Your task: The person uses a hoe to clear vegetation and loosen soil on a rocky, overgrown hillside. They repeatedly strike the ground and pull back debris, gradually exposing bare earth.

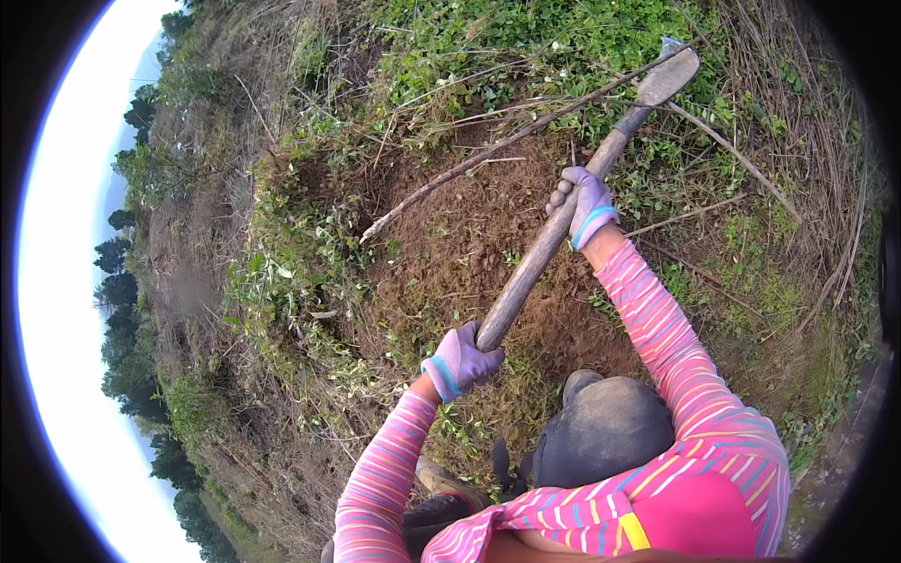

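My left hand (463,360), in a purple-coated glove, grips the butt end of a thick wooden handle (528,271). Farther up the same handle, my right hand (586,200) is closed around it, gloved alike. A socket joins the handle to a flat metal blade (669,76), so the tool is a long-handled cutting or digging tool; its exact kind cannot be told. The blade is over low green plants at the upper right. A long dry stem (486,155) crosses the blade and slants down left. Beneath the handle lies bare reddish-brown soil (457,239) with plant bits.
Leafy weeds (295,295) border the soil on the left. Thin dry sticks (739,158) and dead stalks (816,91) lie to the right. My bent knee (609,429) in dark trousers and a muddy boot (450,482) are close below. Trees (120,302) line the slope's far edge.
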A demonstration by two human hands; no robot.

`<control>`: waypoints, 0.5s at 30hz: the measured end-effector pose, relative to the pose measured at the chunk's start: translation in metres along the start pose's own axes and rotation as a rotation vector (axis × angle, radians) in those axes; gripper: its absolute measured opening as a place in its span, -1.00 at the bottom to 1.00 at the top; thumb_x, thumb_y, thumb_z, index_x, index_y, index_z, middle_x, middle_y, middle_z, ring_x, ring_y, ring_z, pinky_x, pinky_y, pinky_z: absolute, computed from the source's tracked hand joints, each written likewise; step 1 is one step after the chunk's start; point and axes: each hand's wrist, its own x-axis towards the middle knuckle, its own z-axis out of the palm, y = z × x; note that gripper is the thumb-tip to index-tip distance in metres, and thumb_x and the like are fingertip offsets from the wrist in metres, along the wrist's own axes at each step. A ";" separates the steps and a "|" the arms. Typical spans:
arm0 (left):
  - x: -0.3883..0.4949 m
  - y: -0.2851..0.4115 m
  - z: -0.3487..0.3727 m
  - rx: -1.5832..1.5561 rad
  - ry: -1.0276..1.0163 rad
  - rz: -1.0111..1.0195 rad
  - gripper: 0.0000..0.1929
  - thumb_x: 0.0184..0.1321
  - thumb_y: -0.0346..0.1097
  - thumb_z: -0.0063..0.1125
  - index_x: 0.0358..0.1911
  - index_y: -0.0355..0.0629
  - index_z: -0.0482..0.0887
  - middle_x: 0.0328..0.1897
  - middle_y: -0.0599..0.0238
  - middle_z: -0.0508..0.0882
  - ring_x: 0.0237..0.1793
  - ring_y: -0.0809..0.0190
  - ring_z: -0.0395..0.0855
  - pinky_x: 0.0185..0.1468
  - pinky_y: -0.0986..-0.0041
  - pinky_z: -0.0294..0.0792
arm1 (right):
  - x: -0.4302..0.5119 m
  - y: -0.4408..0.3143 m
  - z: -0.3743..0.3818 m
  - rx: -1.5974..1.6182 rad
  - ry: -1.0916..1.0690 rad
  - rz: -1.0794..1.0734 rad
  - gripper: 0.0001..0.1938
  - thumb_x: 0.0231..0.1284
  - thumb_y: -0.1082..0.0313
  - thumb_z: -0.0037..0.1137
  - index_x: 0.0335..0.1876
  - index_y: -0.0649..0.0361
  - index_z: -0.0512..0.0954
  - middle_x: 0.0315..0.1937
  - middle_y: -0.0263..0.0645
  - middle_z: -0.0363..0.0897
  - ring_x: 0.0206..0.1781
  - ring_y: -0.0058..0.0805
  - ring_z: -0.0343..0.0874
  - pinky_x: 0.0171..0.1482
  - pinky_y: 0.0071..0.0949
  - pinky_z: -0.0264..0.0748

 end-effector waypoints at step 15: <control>-0.093 -0.097 0.141 -0.640 0.716 -0.225 -0.77 -0.03 -0.27 0.21 -0.40 -0.29 0.54 -0.56 0.32 0.58 -0.55 0.34 0.53 -0.44 0.48 0.38 | -0.077 0.238 0.096 -0.708 -0.483 0.827 -0.89 0.04 0.34 0.04 -0.51 0.11 0.41 -0.68 -0.33 0.40 -0.74 -0.45 0.39 -0.63 -0.33 0.38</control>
